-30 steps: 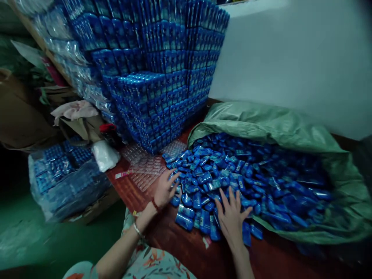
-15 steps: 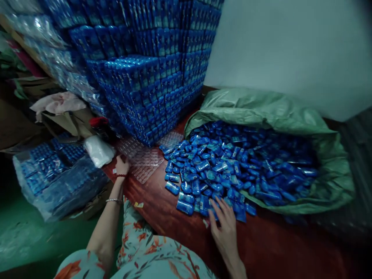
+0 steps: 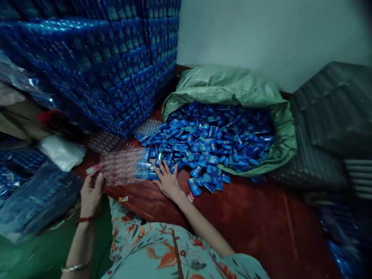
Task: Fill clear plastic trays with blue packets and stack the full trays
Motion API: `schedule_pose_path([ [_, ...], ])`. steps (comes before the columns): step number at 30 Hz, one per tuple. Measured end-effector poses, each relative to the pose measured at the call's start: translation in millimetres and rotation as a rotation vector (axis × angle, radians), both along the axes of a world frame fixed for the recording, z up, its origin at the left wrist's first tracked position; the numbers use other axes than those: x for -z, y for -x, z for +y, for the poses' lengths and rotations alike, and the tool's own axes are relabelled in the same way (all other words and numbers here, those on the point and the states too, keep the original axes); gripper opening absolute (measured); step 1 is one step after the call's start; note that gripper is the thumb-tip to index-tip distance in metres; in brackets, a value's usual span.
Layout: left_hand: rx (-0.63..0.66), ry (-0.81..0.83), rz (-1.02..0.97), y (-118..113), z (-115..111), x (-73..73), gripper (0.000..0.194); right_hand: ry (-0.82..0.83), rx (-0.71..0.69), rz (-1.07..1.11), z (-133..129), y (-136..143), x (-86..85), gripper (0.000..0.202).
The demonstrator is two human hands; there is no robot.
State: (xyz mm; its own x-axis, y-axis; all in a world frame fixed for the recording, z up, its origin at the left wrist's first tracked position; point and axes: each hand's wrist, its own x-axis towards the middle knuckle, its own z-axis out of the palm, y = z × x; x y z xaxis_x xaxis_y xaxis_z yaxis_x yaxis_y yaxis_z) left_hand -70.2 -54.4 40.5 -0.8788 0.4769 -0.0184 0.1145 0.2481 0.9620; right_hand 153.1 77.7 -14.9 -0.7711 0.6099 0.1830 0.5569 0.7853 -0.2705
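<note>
My left hand [image 3: 92, 190] is closed in a pinch at the left end of a clear plastic blister tray [image 3: 120, 166]. A small pink-and-white label [image 3: 93, 168] sticks out from its fingertips; whether the fingers also grip the tray edge, I cannot tell. With fingers spread, my right hand [image 3: 168, 181] lies against several small blue packets [image 3: 143, 170] at the tray's right end. More blue packets [image 3: 200, 143] form a loose heap just beyond it, spilling from a green woven sack [image 3: 232, 83].
Tall stacks of filled blue packs [image 3: 116, 69] rise at the back left. Another clear tray [image 3: 104, 142] and a white plastic bag [image 3: 62, 153] lie on the left. Grey stacked material [image 3: 334, 112] stands at the right. A few packets [image 3: 209, 180] sit on the red-brown table [image 3: 255, 228].
The view has swung right. My right hand has moved left across the packets to the tray's end, bringing several packets against it. My left hand stays at the left, now showing a pink-and-white label.
</note>
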Motion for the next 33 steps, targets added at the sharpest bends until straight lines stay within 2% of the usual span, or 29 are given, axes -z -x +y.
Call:
schedule_pose_path([
  [2, 0.088, 0.043, -0.060, -26, -8, -3.9, 0.062, 0.007, -0.036, 0.065, 5, -11, -4.2, 0.049],
  [5, 0.211, 0.143, -0.164, -64, -22, 2.6, 0.062, 0.012, -0.037, 0.251, 8, -59, -10.9, 0.040],
  [6, 0.256, 0.172, -0.194, -76, -27, 7.8, 0.061, 0.021, 0.027, 0.334, 7, -79, -13.3, 0.039],
  [9, 0.387, 0.222, -0.234, -108, -36, 26.2, 0.053, 0.108, 0.377, 0.527, -1, -135, -20.6, 0.030],
  [11, 0.469, 0.254, -0.200, -123, -36, 35.9, 0.049, 0.180, 0.540, 0.558, -9, -158, -24.3, 0.026],
  [14, 0.606, 0.329, -0.035, -132, -31, 40.5, 0.043, 0.209, 0.565, 0.400, -22, -164, -25.4, 0.027],
  [18, 0.712, 0.428, 0.383, -127, -20, 29.9, 0.034, 0.107, 0.563, 0.003, -31, -146, -19.5, 0.035],
  [21, 0.753, 0.392, 0.614, -125, 3, 18.7, 0.027, 0.084, 0.631, -0.132, -27, -134, -16.1, 0.037],
  [25, 0.937, 0.231, 0.603, -140, 62, 17.2, 0.024, 0.149, 0.648, -0.127, -21, -131, -16.8, 0.031],
  [27, 0.954, 0.301, 0.670, -153, 96, 21.8, 0.029, 0.182, 0.655, -0.082, -21, -135, -17.9, 0.028],
  [29, 0.969, 0.443, 0.759, -168, 123, 26.0, 0.037, 0.218, 0.684, -0.011, -24, -141, -18.6, 0.026],
  [31, 0.998, 0.546, 0.824, -180, 138, 28.5, 0.039, 0.282, 0.736, 0.095, -29, -150, -18.6, 0.027],
  [33, 1.033, 0.570, 0.858, -186, 142, 30.6, 0.041, 0.371, 0.799, 0.238, -35, -158, -18.1, 0.031],
])
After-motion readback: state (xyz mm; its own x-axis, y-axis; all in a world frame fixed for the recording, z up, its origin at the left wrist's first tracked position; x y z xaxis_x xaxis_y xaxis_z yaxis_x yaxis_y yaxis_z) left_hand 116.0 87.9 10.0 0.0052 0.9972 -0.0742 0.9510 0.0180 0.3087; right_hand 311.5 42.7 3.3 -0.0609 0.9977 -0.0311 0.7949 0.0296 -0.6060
